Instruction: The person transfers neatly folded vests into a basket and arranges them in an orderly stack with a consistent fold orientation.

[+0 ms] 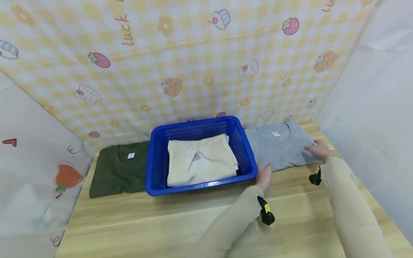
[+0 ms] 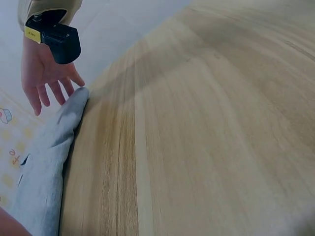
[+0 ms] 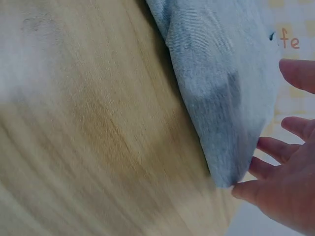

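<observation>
A folded grey T-shirt (image 1: 274, 147) with a white neck label lies on the right of the table. My right hand (image 1: 319, 150) is at its right edge. In the right wrist view the fingers of that right hand (image 3: 288, 172) are spread, fingertips at the shirt's corner. My left hand (image 1: 264, 176) is at the shirt's lower left, close beside the blue basket (image 1: 206, 185); thumb and fingers point forward, apart. Only a sliver of the left hand (image 2: 11, 225) shows in the left wrist view. Inside the basket lies folded cream cloth (image 1: 200, 161) with a print.
A folded dark green T-shirt (image 1: 119, 172) lies left of the basket, partly hidden by it. The wooden table (image 1: 161, 225) meets a yellow checked cloth (image 1: 200, 64) behind. White sheets hang along the left and right sides.
</observation>
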Available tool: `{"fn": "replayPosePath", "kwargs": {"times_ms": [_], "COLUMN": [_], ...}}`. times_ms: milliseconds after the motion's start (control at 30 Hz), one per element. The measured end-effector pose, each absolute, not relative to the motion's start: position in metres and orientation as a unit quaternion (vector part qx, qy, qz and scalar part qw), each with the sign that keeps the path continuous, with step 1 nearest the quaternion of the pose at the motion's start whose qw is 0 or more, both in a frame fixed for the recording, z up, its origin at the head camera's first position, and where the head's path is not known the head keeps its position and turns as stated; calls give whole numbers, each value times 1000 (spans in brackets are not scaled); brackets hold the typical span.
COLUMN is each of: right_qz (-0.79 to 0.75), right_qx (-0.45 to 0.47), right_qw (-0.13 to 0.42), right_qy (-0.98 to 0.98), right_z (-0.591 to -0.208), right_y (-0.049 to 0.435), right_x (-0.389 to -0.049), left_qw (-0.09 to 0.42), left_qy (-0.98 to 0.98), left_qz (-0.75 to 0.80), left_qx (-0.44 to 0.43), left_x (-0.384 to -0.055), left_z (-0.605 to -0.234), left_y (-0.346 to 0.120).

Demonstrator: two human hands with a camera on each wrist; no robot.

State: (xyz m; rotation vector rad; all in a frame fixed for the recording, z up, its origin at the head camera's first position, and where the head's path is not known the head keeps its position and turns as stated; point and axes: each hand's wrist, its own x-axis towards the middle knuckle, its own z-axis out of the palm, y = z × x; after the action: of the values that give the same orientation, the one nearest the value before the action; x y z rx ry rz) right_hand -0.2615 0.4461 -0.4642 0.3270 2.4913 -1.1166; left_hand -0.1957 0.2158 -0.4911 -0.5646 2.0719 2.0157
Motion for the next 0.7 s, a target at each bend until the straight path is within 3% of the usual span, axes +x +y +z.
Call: {"fn": "replayPosePath", "kwargs": {"times_ms": [233,467,700], "right_qz": [-374,-362,-319], "right_qx": [132,172,143], "right_qw": [176,188,199], "right_qy": [901,897,915], "right_z": [-481,-477,-478], "right_y": [449,447,456], "right_x": [-270,-263,-268], "left_qw": [114,89,79], "left_qy": [690,705,711], "left_qz": [682,671,660], "left_qx": [-215,-213,-230], "left_x": [-202,-206,-210], "left_z": [-494,-500,-498], "left_y": [215,213,214]}}
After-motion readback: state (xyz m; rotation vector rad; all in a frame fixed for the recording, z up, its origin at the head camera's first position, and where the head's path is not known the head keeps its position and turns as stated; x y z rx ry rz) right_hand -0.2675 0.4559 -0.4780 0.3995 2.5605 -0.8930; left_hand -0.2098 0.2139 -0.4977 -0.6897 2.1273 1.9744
